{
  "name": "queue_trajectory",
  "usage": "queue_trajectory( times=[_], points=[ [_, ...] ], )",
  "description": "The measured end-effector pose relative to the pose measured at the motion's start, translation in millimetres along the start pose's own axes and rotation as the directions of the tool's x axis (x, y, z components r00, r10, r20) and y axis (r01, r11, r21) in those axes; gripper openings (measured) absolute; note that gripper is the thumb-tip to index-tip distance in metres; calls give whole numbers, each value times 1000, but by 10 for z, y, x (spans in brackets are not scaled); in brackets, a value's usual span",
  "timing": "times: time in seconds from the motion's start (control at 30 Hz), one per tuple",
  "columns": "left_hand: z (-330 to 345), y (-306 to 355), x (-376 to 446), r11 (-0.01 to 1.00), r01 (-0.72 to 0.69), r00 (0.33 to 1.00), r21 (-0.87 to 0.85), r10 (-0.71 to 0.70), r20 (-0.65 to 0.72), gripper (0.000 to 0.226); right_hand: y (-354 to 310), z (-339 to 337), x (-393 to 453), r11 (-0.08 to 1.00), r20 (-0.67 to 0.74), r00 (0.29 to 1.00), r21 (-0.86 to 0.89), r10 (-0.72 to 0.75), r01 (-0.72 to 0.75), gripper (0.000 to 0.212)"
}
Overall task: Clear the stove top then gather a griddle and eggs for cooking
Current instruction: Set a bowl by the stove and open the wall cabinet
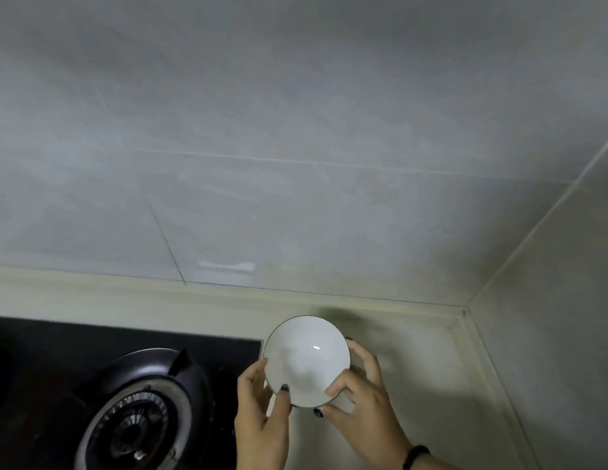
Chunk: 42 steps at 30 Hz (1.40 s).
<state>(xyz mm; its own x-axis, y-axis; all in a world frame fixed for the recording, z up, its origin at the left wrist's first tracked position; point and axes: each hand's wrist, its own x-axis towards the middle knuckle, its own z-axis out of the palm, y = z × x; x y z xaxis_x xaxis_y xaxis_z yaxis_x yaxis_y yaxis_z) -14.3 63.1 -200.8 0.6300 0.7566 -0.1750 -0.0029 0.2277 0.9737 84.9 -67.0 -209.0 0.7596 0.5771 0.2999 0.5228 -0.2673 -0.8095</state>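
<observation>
Head view shows your two hands around a white bowl [306,359] with a thin dark rim, held just past the right edge of the black stove top [207,344]. Your left hand [262,405] has its grip clamped on the bowl's near-left rim, thumb over the edge and fingers curled behind it. Your right hand [358,401] has its grip clamped on the near-right side, thumb on the inner rim and fingers wrapped round the outer wall. You cannot tell whether the bowl touches the desk [414,361] or sits a little above it; it looks empty inside, with one small glint of light.

To your left, the gas burner [139,415] with its dark ring and pan support sits on the stove top, close to your left hand but apart from it. A black band [416,456] circles your right wrist. Behind the bowl, the pale desk meets a grey tiled wall [296,147], and a side wall [560,317] closes the corner on your right.
</observation>
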Motion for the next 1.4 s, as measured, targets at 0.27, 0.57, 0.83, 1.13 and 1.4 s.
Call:
queue_trajectory(
  times=[0.27, 0.57, 0.83, 1.13, 1.4],
  points=[
    [-162, -316, 33, 999, 49, 997, 17, -48, -61, 50, 217, 343, -167, 998, -57, 997, -27, -58, 56, 25],
    [-167, -459, -4, 997, 67, 996, 39, -64, -69, 47, 342, 412, -265, 999, -60, 998, -20, -29, 28, 27],
    [-164, -417, -42, 994, 59, 997, 91, -53, -60, 53, 363, 380, -310, 1000, -12, 1000, -23, -15, 15, 29],
    [-184, -114, -128, 982, -33, 999, 185, 37, -15, 53, 80, 7, -280, 964, 156, 988, -266, 18, 25, 55],
    [-130, 646, -403, 936, -286, 955, 203, 263, 136, 58, -1118, -771, 17, 847, 281, 953, -475, -113, 240, 29]
  ],
)
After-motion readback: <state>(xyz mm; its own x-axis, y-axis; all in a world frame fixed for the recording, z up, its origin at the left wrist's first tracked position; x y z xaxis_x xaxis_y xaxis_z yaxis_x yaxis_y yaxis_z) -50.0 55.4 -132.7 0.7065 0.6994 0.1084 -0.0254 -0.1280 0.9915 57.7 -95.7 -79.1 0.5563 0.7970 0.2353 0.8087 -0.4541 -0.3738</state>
